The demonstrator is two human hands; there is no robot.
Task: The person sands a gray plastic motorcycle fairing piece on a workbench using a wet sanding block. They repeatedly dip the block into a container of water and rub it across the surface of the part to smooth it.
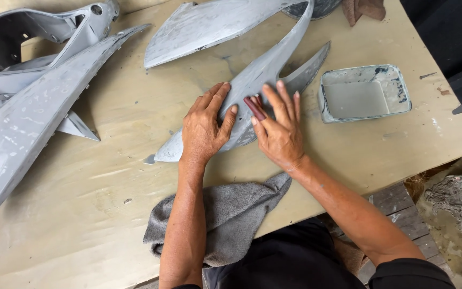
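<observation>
A grey curved body panel with pointed ends lies on the plywood table. My left hand lies flat on its lower part, fingers spread, pressing it down. My right hand rests just to the right on the same panel, with a small reddish-brown folded strip, like sandpaper, under its fingers and thumb against the panel surface.
A rectangular tray of grey liquid sits to the right. A grey towel hangs over the near table edge. Two larger grey panels lie at the left. A brown rag is at the far edge.
</observation>
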